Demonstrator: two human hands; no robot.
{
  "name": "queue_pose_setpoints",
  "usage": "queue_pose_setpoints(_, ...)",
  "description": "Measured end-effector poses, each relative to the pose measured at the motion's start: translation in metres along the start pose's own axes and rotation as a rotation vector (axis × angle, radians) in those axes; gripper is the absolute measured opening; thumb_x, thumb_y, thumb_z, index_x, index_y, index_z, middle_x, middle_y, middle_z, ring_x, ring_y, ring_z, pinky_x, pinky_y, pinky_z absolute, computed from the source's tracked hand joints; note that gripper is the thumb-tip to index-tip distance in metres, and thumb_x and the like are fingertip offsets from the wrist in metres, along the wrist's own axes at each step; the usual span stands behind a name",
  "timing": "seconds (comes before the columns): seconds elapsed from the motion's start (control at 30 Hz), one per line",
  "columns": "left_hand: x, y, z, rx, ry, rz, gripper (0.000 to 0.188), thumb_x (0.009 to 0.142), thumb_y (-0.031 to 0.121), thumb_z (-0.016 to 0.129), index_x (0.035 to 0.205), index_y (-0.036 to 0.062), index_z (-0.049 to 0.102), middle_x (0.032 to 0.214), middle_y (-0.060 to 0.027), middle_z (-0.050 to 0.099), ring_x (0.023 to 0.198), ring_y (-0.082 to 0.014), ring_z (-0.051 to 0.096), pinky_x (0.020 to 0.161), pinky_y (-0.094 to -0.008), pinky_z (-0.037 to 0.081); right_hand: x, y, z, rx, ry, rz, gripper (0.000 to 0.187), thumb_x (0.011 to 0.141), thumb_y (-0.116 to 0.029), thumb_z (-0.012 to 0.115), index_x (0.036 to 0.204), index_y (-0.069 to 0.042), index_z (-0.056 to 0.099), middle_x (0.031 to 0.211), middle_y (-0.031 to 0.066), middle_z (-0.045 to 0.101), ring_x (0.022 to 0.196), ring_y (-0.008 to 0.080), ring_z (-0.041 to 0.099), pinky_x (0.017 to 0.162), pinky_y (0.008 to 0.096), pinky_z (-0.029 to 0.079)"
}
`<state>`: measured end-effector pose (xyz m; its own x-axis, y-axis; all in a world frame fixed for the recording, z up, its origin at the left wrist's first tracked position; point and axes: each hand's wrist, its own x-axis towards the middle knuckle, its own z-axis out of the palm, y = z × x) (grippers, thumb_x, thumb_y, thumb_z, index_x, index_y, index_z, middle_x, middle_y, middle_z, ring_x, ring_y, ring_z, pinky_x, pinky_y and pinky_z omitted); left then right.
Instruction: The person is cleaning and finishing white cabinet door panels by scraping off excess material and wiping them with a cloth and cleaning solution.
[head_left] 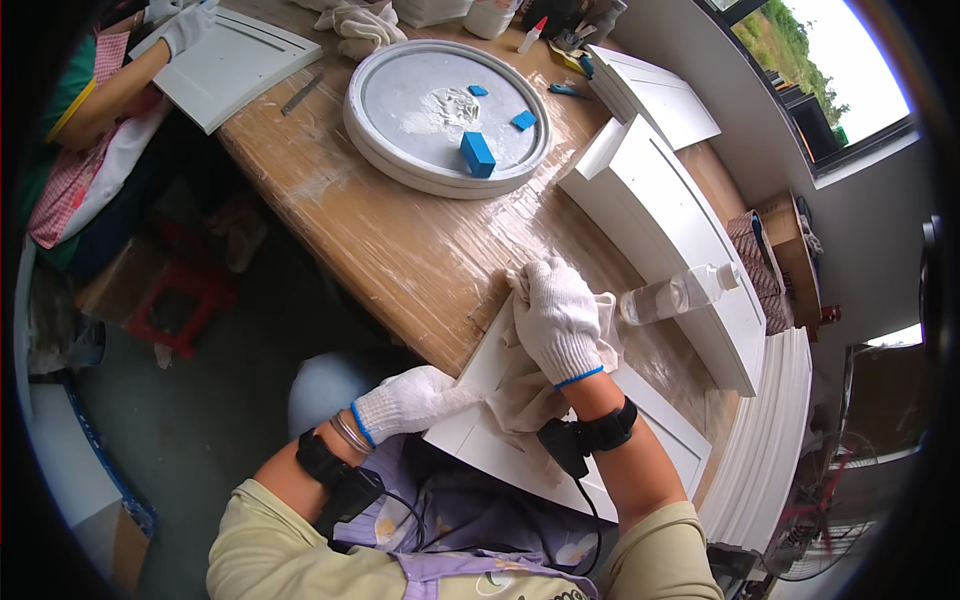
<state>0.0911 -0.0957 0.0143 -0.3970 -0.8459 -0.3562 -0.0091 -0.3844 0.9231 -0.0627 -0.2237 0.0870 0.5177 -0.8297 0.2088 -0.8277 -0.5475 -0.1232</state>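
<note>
A white panel (640, 405) with a recessed border lies at the table's near edge, in front of me. My right hand (558, 315), in a white knit glove, is closed on a crumpled off-white cloth (528, 402) near the panel's far end. Part of the cloth trails back over the panel's surface, and some shows beside the knuckles. My left hand (410, 402), gloved likewise, grips the panel's left edge; its fingers beneath are hidden. A clear plastic bottle (680, 295) with some liquid lies on its side just right of the cloth.
A round grey-white tray (365, 125) holds white paste and blue blocks (478, 155). White panels (650, 200) are stacked along the right, with more (770, 430) at lower right. Across the table's left corner, another person's gloved hand (188, 28) rests on a panel (235, 60). A red stool (180, 300) stands below.
</note>
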Motion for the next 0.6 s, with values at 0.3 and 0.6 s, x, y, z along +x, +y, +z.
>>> queue_pose_setpoints(0.3,-0.001,0.017,-0.007,0.156,-0.078,-0.162,0.054,0.092,0.051,0.056,0.091,-0.0016,0.069,0.069,-0.0030,0.062,0.067,-0.0076,0.054,0.064,-0.0274,0.048,-0.001,0.002,0.007,-0.040,0.045,-0.052,0.017,0.086,-0.021,0.059,0.084,-0.004,0.058,0.083,0.0175,0.058,0.078,0.0359,0.058,0.068,0.0454,0.047)
queue_pose_setpoints(0.6,0.001,0.014,-0.010,0.154,-0.141,-0.138,0.062,0.090,0.059,0.053,0.091,-0.0015,0.069,0.063,-0.0059,0.058,0.065,-0.0097,0.051,0.060,-0.0286,0.045,0.009,-0.001,-0.001,0.007,0.044,0.089,0.026,0.091,-0.030,0.056,0.087,-0.005,0.060,0.090,0.0201,0.061,0.078,0.0369,0.060,0.069,0.0445,0.050)
